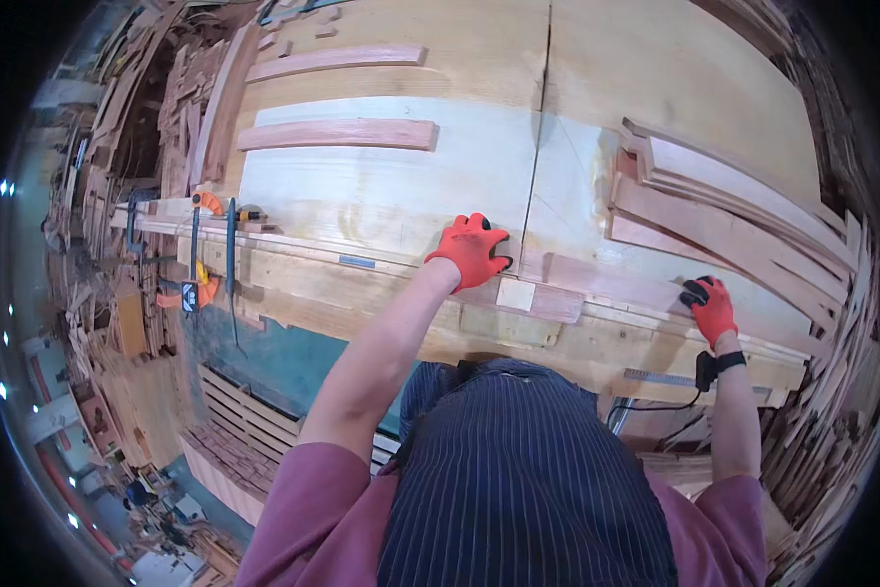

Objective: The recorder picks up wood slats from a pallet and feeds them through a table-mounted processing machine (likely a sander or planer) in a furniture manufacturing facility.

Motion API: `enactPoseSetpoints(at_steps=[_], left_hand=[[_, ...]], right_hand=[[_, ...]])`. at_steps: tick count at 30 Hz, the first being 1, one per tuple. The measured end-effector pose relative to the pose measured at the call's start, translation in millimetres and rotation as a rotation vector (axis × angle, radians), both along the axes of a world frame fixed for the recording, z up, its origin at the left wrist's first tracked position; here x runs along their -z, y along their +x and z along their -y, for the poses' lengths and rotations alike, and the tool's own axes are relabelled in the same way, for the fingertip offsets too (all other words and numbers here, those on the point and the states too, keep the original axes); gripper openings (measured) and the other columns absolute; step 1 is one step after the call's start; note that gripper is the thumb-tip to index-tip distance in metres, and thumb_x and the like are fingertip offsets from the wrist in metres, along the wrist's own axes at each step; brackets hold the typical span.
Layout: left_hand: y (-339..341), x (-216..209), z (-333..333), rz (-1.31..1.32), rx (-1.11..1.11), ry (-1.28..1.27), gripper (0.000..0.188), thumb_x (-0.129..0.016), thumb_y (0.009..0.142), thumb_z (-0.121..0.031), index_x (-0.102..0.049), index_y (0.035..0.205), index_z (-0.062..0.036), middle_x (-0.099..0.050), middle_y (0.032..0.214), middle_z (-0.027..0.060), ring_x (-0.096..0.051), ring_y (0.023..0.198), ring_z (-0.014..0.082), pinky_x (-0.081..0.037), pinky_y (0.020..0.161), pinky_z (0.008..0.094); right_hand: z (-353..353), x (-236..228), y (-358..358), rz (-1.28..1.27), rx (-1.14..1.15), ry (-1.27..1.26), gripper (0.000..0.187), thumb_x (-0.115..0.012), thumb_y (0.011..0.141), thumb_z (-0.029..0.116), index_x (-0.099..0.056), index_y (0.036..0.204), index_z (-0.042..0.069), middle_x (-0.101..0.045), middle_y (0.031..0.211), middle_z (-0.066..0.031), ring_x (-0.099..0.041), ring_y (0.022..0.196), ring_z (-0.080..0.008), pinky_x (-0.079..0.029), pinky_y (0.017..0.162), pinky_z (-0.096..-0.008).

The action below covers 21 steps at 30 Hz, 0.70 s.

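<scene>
My left hand (471, 252), in a red glove with dark fingertips, rests on the bench top beside the dark seam. Its fingers are spread, and nothing shows in them. Just right of it lies a pinkish wooden strip (611, 278) along the near edge of the bench. At the strip's right part, my right hand (714, 311), in a matching glove, has its fingers curled down and pressed together on the wood. The fingertips' undersides are hidden. A small pale square block (515, 294) lies on another board (557, 304) just below my left hand.
Stacked boards (733, 205) lie at the right of the workbench (381, 59). Two loose strips, a nearer one (337, 135) and a farther one (337, 62), lie at the left. Orange and dark clamps (200, 245) grip the left end. A metal ruler (660, 377) lies along the front edge.
</scene>
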<state>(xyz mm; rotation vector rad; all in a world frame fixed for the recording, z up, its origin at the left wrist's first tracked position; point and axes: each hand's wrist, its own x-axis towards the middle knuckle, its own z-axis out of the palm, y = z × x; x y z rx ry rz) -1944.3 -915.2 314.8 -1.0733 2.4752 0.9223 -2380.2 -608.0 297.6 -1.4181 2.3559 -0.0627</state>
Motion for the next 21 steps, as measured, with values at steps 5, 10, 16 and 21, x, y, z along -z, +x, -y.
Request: enactPoseSetpoints(at_steps=[5, 10, 16, 21], left_hand=[[0.4, 9.4, 9.9, -0.157, -0.172, 0.169, 0.049, -0.081, 0.085, -0.026, -0.068, 0.127, -0.0063, -0.066, 0.121, 0.0154, -0.064, 0.112, 0.0318, -0.052, 0.100, 0.0419], [16.4, 14.4, 60.1, -0.455, -0.577, 0.486, 0.035, -0.084, 0.084, -0.013, -0.070, 0.113, 0.0005, -0.074, 0.102, 0.0111, -0.071, 0.096, 0.0205, -0.059, 0.087, 0.0360], [47.9, -136.8, 223.3, -1.574, -0.895, 0.699, 0.037, -0.067, 0.101, -0.016, -0.060, 0.135, -0.0019, -0.070, 0.125, 0.0132, -0.070, 0.111, 0.0292, -0.056, 0.102, 0.0421], [104.7, -134.9, 202.2, -0.854, -0.595, -0.167, 0.052, -0.081, 0.089, -0.025, -0.066, 0.132, 0.0005, -0.074, 0.121, 0.0144, -0.070, 0.109, 0.0225, -0.054, 0.096, 0.0332]], right_hand=[[-13.5, -5.6, -19.2, 0.097, 0.125, 0.073, 0.043, -0.077, 0.078, 0.011, -0.072, 0.121, 0.010, -0.065, 0.125, -0.0151, -0.060, 0.120, -0.0375, -0.048, 0.107, -0.0455], [-10.1, 7.5, -23.8, 0.069, 0.137, 0.061, 0.045, -0.076, 0.078, 0.016, -0.072, 0.122, 0.010, -0.065, 0.123, -0.0184, -0.060, 0.120, -0.0394, -0.049, 0.106, -0.0446], [61.4, 22.4, 74.4, 0.043, 0.076, 0.110, 0.051, -0.077, 0.080, 0.033, -0.071, 0.125, 0.010, -0.060, 0.142, -0.0161, -0.054, 0.132, -0.0356, -0.042, 0.114, -0.0448], [97.5, 15.0, 124.8, -0.006, -0.004, 0.095, 0.050, -0.079, 0.078, 0.030, -0.071, 0.124, 0.011, -0.063, 0.133, -0.0124, -0.056, 0.128, -0.0323, -0.044, 0.110, -0.0434]])
